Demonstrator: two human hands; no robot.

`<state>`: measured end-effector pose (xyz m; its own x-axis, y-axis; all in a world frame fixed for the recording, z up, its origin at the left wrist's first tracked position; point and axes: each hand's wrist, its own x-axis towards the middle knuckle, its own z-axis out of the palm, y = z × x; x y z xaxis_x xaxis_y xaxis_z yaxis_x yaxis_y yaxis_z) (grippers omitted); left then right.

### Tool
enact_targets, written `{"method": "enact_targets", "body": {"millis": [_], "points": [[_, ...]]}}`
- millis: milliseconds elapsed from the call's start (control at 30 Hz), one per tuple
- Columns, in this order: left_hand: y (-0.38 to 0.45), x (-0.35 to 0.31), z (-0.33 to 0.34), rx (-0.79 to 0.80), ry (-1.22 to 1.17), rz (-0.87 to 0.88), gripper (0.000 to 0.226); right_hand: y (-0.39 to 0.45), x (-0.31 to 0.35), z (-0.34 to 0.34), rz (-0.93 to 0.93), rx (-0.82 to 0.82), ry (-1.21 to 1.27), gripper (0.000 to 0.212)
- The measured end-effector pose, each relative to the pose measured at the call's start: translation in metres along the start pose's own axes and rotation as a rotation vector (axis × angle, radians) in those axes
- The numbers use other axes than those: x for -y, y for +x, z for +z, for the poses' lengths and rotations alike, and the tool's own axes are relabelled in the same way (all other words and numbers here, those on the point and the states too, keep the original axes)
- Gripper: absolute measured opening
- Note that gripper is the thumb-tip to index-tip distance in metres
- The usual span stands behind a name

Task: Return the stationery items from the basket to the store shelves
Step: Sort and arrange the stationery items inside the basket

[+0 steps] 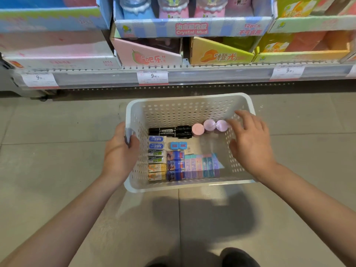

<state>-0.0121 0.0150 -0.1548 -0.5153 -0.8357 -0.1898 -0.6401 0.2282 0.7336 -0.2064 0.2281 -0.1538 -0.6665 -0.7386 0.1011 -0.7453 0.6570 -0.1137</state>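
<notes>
A white perforated basket [188, 106] stands on the floor below the shelf. Inside lie two black markers [170, 131], three round pink and purple tubs [209, 125], small boxed erasers [157, 158], two blue sharpeners [178, 145] and a row of pastel packs [201, 166]. My left hand [120, 153] grips the basket's left rim. Over the basket's right side my right hand [250, 141] hovers with fingers spread, its fingertips close to the rightmost purple tub; whether they touch it I cannot tell.
The store shelf [192, 74] runs across the top with price tags reading 9.90. On it stand display boxes: a blue "Crystal Mud" box [192, 28], a pink box [146, 54] and a yellow box [219, 54]. Grey floor tiles surround the basket. A dark shoe [238, 257] is at the bottom.
</notes>
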Motion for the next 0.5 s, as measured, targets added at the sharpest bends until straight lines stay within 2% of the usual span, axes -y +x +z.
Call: {"method": "enact_targets", "body": {"millis": [100,267,500], "points": [[0.005,-0.01,-0.007,0.128,-0.035,-0.153,0.021,-0.006,-0.006,0.0,0.09,0.01,0.1,0.064],[0.017,-0.019,-0.02,0.416,-0.012,-0.398,0.031,0.004,-0.01,-0.014,0.405,0.162,0.335,0.074],[0.015,-0.036,-0.039,0.496,-0.126,-0.456,0.041,0.017,-0.015,-0.037,0.396,0.189,0.309,0.072]]}}
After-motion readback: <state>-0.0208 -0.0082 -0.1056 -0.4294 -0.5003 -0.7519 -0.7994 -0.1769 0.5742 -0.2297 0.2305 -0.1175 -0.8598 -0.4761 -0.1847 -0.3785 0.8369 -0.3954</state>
